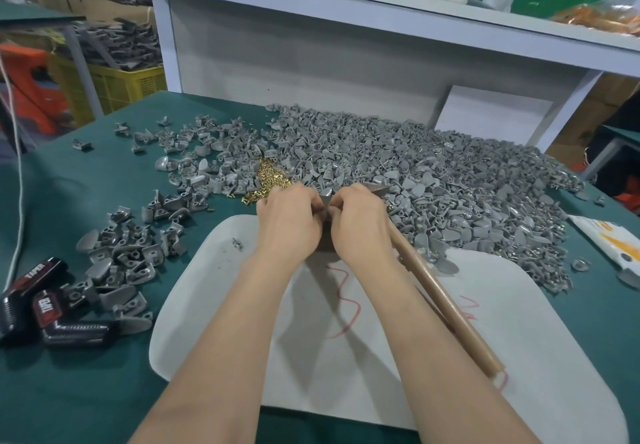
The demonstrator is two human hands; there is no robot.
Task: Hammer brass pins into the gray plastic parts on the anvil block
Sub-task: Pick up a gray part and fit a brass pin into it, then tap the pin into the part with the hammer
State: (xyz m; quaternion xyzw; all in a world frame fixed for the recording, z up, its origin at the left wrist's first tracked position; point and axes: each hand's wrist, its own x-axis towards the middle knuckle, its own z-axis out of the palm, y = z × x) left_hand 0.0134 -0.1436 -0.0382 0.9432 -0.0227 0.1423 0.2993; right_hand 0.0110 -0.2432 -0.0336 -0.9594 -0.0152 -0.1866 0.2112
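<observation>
My left hand (pixel 289 223) and my right hand (pixel 360 223) meet at the far edge of a white mat (pixel 214 305), fingers curled together around a small gray plastic part (pixel 326 200). The dark anvil block (pixel 325 246) sits under the hands, mostly hidden. The hammer (pixel 446 305), with its wooden handle, lies along my right forearm; its dark head (pixel 377 189) pokes out past my right hand, and the grip on it is hidden. A small heap of brass pins (pixel 268 180) lies just beyond my left hand.
A big pile of gray plastic parts (pixel 433 173) covers the green table behind and to the right. A smaller pile of gray parts (pixel 121 263) lies to the left, beside black packets (pixel 38 301). A white shelf (pixel 311 0) stands at the back.
</observation>
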